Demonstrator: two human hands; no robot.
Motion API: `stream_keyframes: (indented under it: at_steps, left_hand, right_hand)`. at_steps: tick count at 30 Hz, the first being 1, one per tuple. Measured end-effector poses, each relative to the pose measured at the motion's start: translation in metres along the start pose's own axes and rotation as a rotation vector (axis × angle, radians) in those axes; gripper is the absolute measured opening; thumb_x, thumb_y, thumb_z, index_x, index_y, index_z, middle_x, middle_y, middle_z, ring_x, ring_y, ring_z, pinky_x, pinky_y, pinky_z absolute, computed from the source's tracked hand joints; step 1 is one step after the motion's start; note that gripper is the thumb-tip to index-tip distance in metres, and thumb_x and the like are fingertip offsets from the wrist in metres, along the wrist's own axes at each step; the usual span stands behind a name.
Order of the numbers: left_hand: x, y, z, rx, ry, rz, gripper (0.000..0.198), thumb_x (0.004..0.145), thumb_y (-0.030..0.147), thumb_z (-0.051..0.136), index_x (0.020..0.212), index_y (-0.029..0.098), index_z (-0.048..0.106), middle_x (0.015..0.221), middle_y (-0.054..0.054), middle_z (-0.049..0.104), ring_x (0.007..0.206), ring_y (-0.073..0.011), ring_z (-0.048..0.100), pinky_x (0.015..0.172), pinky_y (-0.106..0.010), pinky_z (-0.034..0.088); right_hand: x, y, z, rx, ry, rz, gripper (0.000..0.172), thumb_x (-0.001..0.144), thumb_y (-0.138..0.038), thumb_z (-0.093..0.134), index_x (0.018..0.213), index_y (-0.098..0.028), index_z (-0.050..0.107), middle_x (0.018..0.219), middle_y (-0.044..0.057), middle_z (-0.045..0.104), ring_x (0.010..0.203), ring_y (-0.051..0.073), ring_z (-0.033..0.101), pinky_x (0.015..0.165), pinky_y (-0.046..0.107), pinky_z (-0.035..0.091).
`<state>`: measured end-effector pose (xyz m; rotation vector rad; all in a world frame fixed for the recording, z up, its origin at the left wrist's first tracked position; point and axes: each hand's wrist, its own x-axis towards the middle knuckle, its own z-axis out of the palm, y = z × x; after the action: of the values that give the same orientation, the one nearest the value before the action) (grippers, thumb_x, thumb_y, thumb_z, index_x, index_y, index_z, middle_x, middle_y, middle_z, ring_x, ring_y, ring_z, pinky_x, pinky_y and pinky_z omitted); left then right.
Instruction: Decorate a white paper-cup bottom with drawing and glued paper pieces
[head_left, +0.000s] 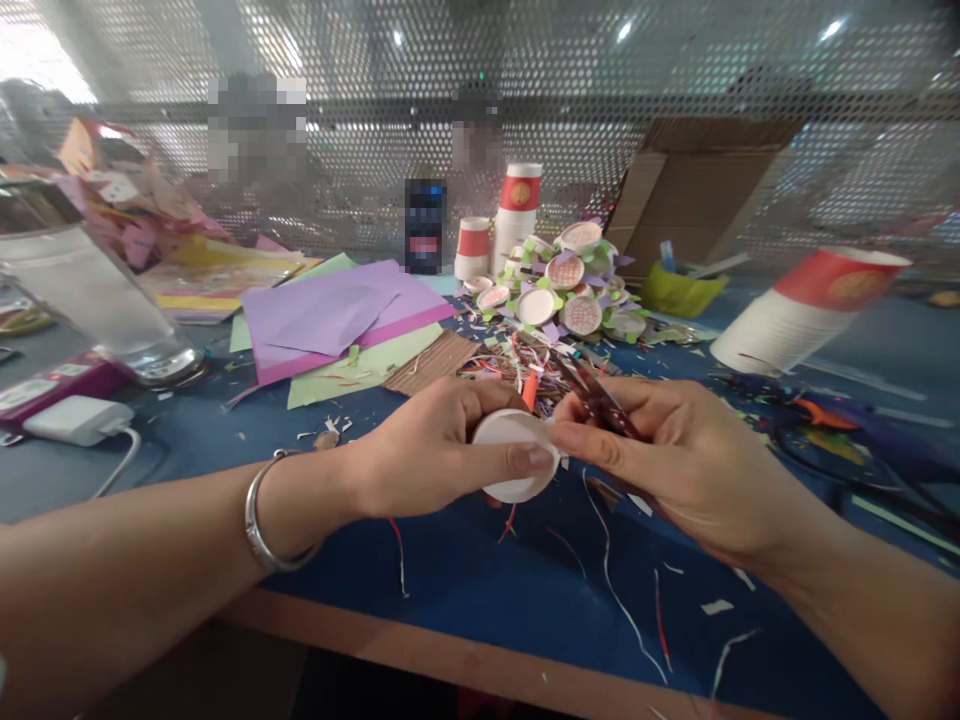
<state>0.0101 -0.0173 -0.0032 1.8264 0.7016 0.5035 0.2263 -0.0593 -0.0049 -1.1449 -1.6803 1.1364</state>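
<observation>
Disc [510,427], white and round, held up over the front part of the table [495,590]. Left hand [439,440]: grip closed on the disc, thumb laid flat across its face, fingers curled behind. Right hand [675,450]: grip closed around the scissors [598,393], whose blades stand slightly parted, pointing up and away from the person, clear of the disc. The same hand's thumb and forefinger come together at the disc's right edge; from here I cannot tell whether they pinch the rim or merely touch it. Just beyond the hands, a tangle of shreds [517,357]; behind it, a pile [536,306] of similar discs with green and purple bits. Left of these, coloured paper [322,310]; well to the right, tilted cups [810,310].
</observation>
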Motion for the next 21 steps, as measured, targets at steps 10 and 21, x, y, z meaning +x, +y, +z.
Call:
stream_keyframes:
  at_steps: [10,21]
  left_hand:
    - [0.0015,-0.0009,-0.0012,-0.369,-0.142,-0.041,0.022,0.086,0.029,0.078,0.084,0.011,0.066,0.075,-0.002,0.071,0.064,-0.0086,0.067,0.058,-0.017,0.051]
    - [0.0032,0.0019,0.0033,-0.334,-0.047,0.026,0.018,0.085,0.024,0.079,0.083,0.014,0.064,0.076,0.000,0.070,0.064,-0.0066,0.063,0.058,-0.015,0.050]
  right_hand:
    - [-0.0005,0.0002,0.0019,0.230,-0.131,0.059,0.023,0.088,-0.042,0.076,0.084,-0.021,0.067,0.065,-0.004,0.056,0.052,0.007,0.037,0.046,0.024,0.025]
    - [0.0003,0.0028,-0.0004,0.239,-0.120,0.038,0.029,0.088,-0.047,0.076,0.088,-0.021,0.064,0.077,-0.003,0.054,0.062,0.007,0.043,0.052,0.023,0.030]
